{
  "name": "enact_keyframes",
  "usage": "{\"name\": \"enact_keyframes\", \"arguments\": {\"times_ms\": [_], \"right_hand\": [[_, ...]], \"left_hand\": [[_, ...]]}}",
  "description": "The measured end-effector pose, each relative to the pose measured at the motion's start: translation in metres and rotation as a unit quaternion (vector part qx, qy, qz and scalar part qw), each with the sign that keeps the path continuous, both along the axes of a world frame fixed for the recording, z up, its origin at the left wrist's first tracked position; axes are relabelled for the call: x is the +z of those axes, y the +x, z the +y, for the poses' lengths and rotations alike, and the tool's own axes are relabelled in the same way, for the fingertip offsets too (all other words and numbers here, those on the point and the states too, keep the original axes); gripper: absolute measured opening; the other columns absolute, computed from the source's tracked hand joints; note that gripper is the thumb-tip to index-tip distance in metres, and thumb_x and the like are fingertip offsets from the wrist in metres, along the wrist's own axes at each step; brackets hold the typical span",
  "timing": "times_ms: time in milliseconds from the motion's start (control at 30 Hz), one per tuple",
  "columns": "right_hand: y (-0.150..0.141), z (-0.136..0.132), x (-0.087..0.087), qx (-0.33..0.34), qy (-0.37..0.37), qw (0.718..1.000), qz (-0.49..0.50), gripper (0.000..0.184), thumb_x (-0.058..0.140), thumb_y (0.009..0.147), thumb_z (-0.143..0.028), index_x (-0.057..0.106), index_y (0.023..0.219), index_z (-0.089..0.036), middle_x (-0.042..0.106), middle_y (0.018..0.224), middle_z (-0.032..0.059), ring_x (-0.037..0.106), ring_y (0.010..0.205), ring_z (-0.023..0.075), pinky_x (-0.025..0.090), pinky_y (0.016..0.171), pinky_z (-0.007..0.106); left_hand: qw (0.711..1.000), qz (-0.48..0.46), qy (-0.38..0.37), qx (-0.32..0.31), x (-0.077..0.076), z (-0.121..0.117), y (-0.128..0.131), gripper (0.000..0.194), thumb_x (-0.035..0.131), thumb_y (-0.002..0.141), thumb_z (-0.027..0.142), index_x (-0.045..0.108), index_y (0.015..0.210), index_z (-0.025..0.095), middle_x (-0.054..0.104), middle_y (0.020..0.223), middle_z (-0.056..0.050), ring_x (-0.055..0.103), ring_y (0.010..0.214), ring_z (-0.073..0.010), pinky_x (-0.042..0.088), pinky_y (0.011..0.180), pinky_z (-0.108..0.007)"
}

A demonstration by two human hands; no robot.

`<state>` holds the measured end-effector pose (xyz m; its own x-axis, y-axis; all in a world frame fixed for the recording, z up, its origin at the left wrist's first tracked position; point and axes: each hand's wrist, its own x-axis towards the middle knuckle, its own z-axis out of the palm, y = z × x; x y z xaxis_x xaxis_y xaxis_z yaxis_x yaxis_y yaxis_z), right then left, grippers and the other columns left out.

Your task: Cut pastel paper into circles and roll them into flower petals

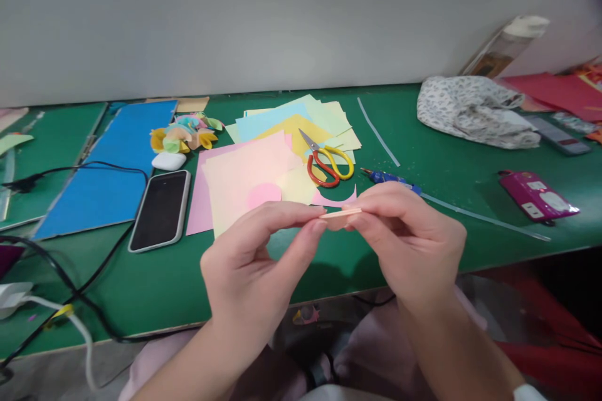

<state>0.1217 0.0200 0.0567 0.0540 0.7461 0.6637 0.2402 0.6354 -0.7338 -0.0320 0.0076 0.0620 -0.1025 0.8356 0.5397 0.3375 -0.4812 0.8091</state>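
Note:
Both my hands are raised over the front edge of the green table [423, 156], pinching one small folded piece of peach paper [339, 213] between them. My left hand [256, 263] grips its left end with thumb and forefinger. My right hand [407, 241] holds the right end, fingers curled round it. Just behind lies a pile of pastel paper sheets [244, 178] with a pink paper circle [263, 194] on top and red-and-yellow scissors [329, 164] resting on the yellow sheets.
A phone [160, 209] lies face up left of the papers, beside a blue board [113, 166], paper flowers [183, 135] and a white earbud case [168, 161]. Black and white cables [79, 291] cross the left. A blue-handled tool [390, 178], magenta packet [536, 195] and crumpled cloth [475, 109] lie right.

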Motion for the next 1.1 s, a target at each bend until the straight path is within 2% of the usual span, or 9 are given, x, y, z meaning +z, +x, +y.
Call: {"name": "enact_keyframes", "arguments": {"times_ms": [300,500,667,900,1100], "right_hand": [[0.002,0.001,0.0,0.017,0.007,1.0,0.007,0.017,0.071,0.084,-0.008,0.075,0.085,-0.024,0.077,0.082,-0.0035,0.069,0.074,0.0128,0.056,0.067,0.026],[0.003,0.002,-0.001,-0.003,0.005,1.0,-0.01,0.014,0.072,0.084,-0.011,0.074,0.084,-0.024,0.076,0.079,-0.0024,0.068,0.073,0.0146,0.056,0.068,0.029],[0.001,0.001,0.001,0.003,0.018,1.0,-0.019,0.014,0.072,0.083,-0.009,0.073,0.084,-0.023,0.076,0.08,-0.0018,0.068,0.073,0.0144,0.056,0.066,0.028],[0.0,0.0,0.0,0.06,-0.056,0.996,0.02,0.014,0.073,0.082,-0.009,0.071,0.085,-0.022,0.071,0.081,-0.0028,0.065,0.077,0.0112,0.055,0.069,0.023],[-0.002,0.0,0.001,0.047,-0.06,0.997,0.033,0.014,0.071,0.083,-0.008,0.071,0.083,-0.022,0.071,0.08,-0.003,0.065,0.077,0.0111,0.055,0.071,0.024]], "left_hand": [[1.0,0.012,0.011,-0.006,-0.001,0.001,-0.001,0.02,0.072,0.081,0.009,0.074,0.087,0.028,0.076,0.082,0.008,0.069,0.074,-0.0078,0.056,0.069,-0.017],[0.999,0.025,0.0,-0.025,0.0,0.004,-0.002,0.018,0.074,0.081,0.017,0.075,0.095,0.027,0.077,0.089,0.003,0.072,0.078,-0.0138,0.061,0.071,-0.024],[0.999,0.039,0.014,-0.029,0.0,0.006,-0.001,0.014,0.071,0.082,0.014,0.074,0.086,0.027,0.075,0.08,0.003,0.07,0.072,-0.0122,0.059,0.066,-0.022],[0.998,-0.017,-0.005,-0.059,-0.005,0.007,0.002,0.019,0.068,0.084,0.008,0.071,0.087,0.025,0.074,0.08,0.005,0.069,0.073,-0.0088,0.057,0.067,-0.017],[0.996,-0.02,-0.02,-0.089,-0.004,0.012,0.001,0.019,0.069,0.082,0.006,0.071,0.086,0.024,0.074,0.079,0.005,0.069,0.071,-0.0084,0.057,0.066,-0.015]]}}
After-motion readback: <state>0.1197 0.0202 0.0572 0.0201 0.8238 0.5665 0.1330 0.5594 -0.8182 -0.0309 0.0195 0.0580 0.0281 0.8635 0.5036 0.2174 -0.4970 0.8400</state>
